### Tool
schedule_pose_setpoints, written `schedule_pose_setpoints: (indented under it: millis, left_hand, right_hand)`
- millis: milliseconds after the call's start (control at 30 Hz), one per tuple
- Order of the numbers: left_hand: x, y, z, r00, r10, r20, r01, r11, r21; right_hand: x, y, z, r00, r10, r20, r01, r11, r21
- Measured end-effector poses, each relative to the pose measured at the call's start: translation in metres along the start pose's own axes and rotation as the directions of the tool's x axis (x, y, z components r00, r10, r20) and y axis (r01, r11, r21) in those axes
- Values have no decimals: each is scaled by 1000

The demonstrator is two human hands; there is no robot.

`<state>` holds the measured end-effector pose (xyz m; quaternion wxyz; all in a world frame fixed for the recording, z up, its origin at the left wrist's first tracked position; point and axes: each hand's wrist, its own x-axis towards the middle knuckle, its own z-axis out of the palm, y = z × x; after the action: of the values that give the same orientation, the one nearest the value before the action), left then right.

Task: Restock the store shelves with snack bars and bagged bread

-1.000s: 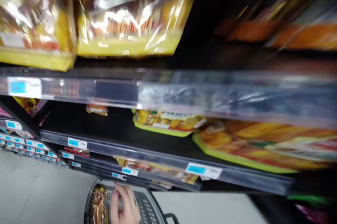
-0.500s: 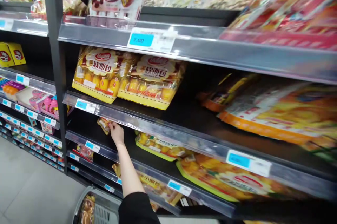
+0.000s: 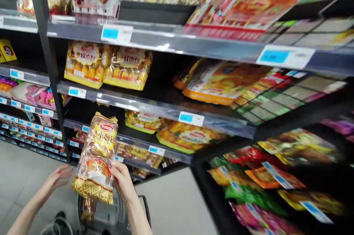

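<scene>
A gold and clear bag of small bread [image 3: 97, 154] is held up in front of the shelves, tilted, with its printed front toward me. My right hand [image 3: 122, 176] grips its right edge, thumb on the front. My left hand [image 3: 58, 176] is just left of the bag, fingers stretched out and slightly blurred, apart from it. Below the bag is a grey shopping basket [image 3: 112, 209], partly hidden, with another gold packet [image 3: 89, 207] inside.
Two bags of soft bread [image 3: 128, 67] stand on a shelf ahead. Lower down lie green-edged bread bags [image 3: 190, 135]. A dark side rack [image 3: 204, 179] with snack bags stands at right. Grey floor [image 3: 177, 202] shows between them.
My right hand has come back from the shelf toward me, with the bread bag now large in view. My left hand has come into view. The view has shifted right.
</scene>
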<state>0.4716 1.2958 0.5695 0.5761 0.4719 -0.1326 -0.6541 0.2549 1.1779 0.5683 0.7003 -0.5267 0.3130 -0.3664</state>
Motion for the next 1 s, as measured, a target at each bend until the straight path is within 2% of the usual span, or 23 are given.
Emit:
schedule_pose_setpoints:
  millis: [100, 167, 267, 400, 633, 867, 1000]
  left_hand:
    - [11, -23, 32, 992, -89, 91, 99, 987, -124]
    - [21, -36, 56, 977, -162, 136, 186, 964, -187]
    - [27, -50, 87, 949, -243, 200, 288, 926, -242]
    - [24, -66, 111, 918, -280, 281, 357, 892, -278]
    - [20, -79, 133, 903, -269, 334, 375, 874, -310]
    - [18, -83, 140, 919, -252, 305, 343, 891, -298]
    - [17, -87, 136, 948, -203, 247, 272, 918, -289]
  right_hand:
    - [-43, -10, 2, 996, 67, 60, -69, 997, 28]
    - [-62, -19, -1, 995, 65, 72, -65, 998, -2]
    - [-81, -34, -9, 999, 23, 33, -20, 996, -89]
    - [-95, -44, -24, 999, 15, -36, -20, 989, -145]
    - [-108, -43, -42, 994, -20, -108, -1, 981, -192]
    - [-113, -47, -48, 994, 1, -110, -23, 978, -206]
    - [-116, -43, -53, 996, -5, -85, -17, 968, -251]
